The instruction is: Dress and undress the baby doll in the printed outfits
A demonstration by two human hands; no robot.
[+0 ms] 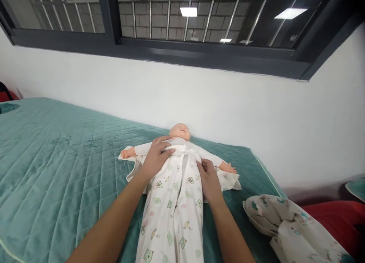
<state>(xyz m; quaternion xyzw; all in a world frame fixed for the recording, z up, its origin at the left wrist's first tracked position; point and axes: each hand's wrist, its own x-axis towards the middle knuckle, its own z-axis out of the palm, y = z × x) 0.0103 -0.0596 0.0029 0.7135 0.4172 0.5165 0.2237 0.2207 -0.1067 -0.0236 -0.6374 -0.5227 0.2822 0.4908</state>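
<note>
A baby doll (180, 131) lies on its back in a white long-sleeved top, its arms spread wide. White printed baby trousers (171, 209) with green and pink animal figures lie over its belly and legs, reaching down past the picture's bottom edge. My left hand (159, 156) rests on the doll's chest by the waistband, fingers apart. At the opposite side of the waist, my right hand (210, 177) has its fingers curled in on the trousers' edge. Matching printed cloth (229, 181) is spread beneath the doll's arms.
A green quilted cover (71, 171) lies under the doll, against a white wall (228, 103). Bundled printed fabric (302, 232) sits at lower right beside a red thing (336, 221). A dark-framed barred window (182, 53) runs above.
</note>
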